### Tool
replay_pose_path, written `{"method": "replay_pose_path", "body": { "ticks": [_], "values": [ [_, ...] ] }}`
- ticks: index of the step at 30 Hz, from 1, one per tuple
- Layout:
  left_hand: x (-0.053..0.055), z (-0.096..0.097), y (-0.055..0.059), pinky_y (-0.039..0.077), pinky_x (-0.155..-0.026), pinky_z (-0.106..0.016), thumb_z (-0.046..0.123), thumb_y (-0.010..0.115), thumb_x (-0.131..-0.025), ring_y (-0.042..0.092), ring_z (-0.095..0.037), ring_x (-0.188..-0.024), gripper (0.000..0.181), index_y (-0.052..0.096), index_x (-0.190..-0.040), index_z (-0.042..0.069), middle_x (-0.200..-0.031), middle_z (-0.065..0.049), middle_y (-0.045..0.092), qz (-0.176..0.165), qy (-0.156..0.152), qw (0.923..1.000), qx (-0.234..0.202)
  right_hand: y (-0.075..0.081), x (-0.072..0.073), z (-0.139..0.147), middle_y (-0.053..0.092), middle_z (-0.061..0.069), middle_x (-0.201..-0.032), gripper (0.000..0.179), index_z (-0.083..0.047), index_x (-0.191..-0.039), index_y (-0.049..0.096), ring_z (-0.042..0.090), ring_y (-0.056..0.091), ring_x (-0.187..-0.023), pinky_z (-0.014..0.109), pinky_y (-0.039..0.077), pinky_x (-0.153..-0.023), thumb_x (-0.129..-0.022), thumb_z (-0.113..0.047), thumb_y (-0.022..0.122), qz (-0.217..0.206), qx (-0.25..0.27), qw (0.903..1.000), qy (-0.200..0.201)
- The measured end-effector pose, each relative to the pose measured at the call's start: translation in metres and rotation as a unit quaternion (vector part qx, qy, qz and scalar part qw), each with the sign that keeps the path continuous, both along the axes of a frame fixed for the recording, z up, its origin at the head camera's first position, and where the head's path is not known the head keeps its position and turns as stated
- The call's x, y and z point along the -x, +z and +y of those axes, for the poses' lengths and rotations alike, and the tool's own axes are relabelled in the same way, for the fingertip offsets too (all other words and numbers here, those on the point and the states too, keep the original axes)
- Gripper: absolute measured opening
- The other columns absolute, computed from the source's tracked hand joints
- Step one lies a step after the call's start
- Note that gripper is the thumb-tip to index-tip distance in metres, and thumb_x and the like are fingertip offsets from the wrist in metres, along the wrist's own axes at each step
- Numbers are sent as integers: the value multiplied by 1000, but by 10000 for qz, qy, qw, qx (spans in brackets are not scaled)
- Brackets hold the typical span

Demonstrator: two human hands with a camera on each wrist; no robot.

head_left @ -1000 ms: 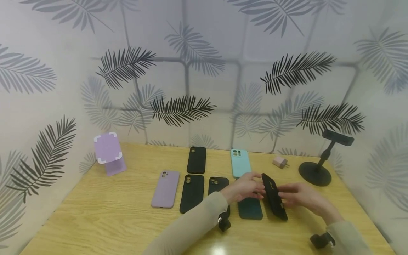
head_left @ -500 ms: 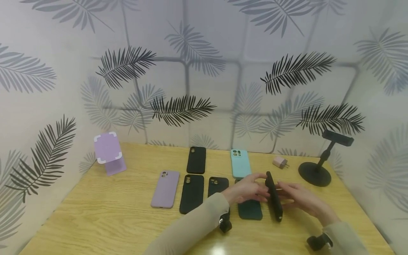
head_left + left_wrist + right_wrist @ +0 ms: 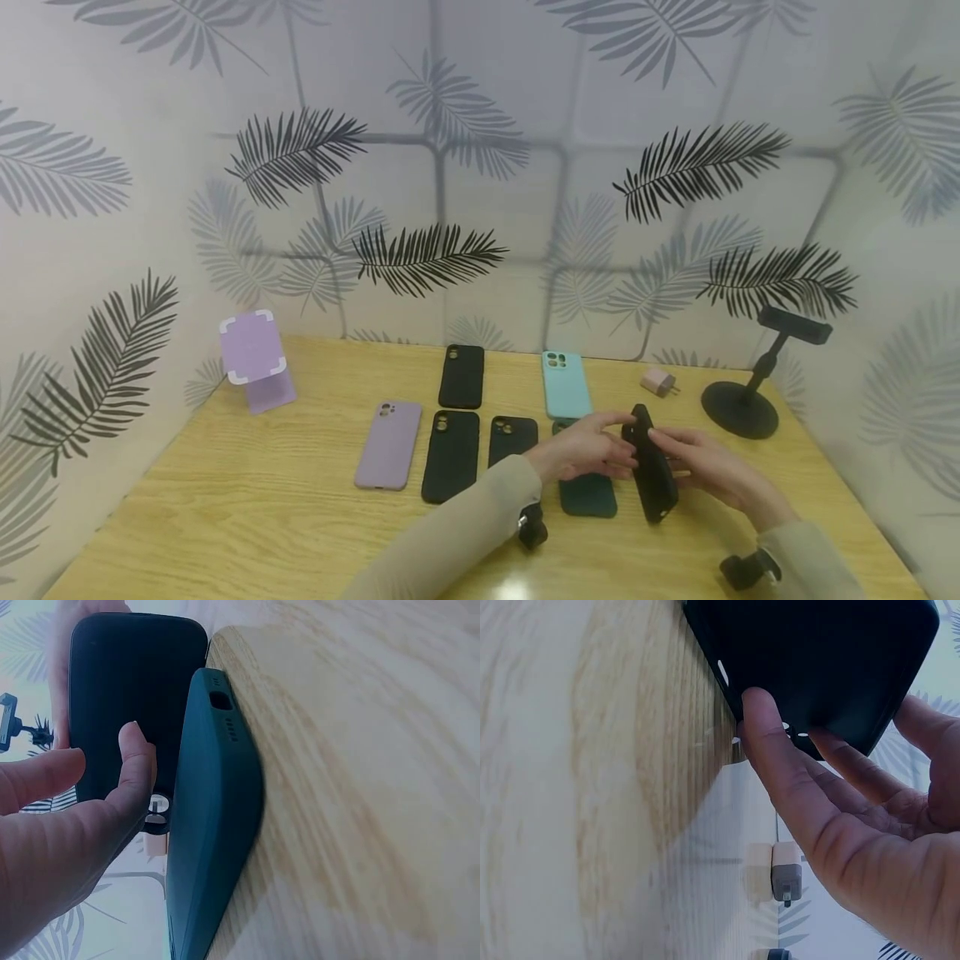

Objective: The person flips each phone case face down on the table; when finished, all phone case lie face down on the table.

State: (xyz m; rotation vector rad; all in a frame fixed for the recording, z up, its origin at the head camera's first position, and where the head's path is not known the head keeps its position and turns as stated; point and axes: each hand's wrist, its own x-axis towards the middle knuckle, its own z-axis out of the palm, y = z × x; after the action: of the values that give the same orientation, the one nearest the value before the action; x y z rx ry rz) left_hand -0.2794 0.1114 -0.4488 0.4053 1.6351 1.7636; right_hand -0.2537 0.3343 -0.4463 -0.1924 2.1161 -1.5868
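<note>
A black phone case stands on its edge on the table, tilted. My right hand grips it from the right; in the right wrist view, fingers reach into its hollow inner side and the thumb lies at the opposite edge. From the left, my left hand touches the case near its camera end. The left fingers are loosely extended in front of its back in the left wrist view, and any further contact is hidden. Under that hand lies a dark teal phone case, partly covered in the head view.
Nearby lie a light blue case, a lilac case and several black cases. A pink charger plug and a black phone stand are back right. A lilac stand is back left.
The black case has turned between my hands, going from leaning left, to nearly edge-on, to tilted the other way. The right thumb now lies over its near face. The other cases stay put.
</note>
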Motion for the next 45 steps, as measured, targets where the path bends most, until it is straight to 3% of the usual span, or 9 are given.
{"method": "replay_pose_path", "body": {
  "ticks": [10, 18, 25, 31, 37, 45],
  "values": [
    [-1, 2, 1, 55, -93, -50, -9, 58, -91, 63, -34, -115, 56, 46, -143, 6, -126, -23, 61, 115, -154, 9997, 140, 2, -4, 0, 54, 27, -136, 71, 16, -148, 22, 25, 61, -116, 42, 55, -93, -106, -38, 41, 21, -51, 9999, -138],
    [-2, -2, 0, 53, -94, -54, -9, 56, -92, 59, -31, -112, 51, 46, -141, 2, -128, -22, 55, 65, -42, 9998, 199, -2, 0, -1, 49, 32, -140, 73, 17, -149, 15, 26, 61, -117, 43, 55, -95, -106, -37, 41, 105, -88, 9998, -135],
    [-4, -2, 2, 54, -93, -52, -10, 57, -92, 60, -31, -113, 52, 46, -142, 1, -119, -20, 60, 66, -42, 9998, 203, -5, 0, 9, 66, 13, -124, 69, 15, -148, 21, 16, 68, -100, 34, 58, -84, -104, -30, 49, 357, -196, 9974, -597],
    [-4, -1, 2, 54, -93, -51, -8, 57, -92, 59, -30, -114, 53, 44, -144, 0, -117, -18, 60, 113, -189, 9994, 272, -5, -2, 16, 65, 16, -126, 68, 13, -148, 23, 18, 68, -102, 36, 59, -84, -103, -28, 53, 463, -169, 9964, -690],
    [-2, -3, 2, 55, -93, -50, -5, 56, -94, 55, -32, -123, 54, 42, -145, 0, -131, -19, 55, 135, -326, 9989, 309, -5, -3, 19, 71, 10, -111, 66, 9, -146, 33, 14, 70, -92, 34, 60, -79, -99, -28, 60, 470, -377, 9921, -1101],
    [-3, -1, 2, 53, -95, -52, -4, 56, -95, 54, -34, -123, 54, 40, -146, 0, -120, -24, 58, -24, -331, 9991, 247, -11, -8, 26, 71, 5, -99, 62, 12, -142, 39, 14, 70, -83, 32, 61, -69, -97, -23, 63, 437, -798, 9892, -1150]
  ]
}}
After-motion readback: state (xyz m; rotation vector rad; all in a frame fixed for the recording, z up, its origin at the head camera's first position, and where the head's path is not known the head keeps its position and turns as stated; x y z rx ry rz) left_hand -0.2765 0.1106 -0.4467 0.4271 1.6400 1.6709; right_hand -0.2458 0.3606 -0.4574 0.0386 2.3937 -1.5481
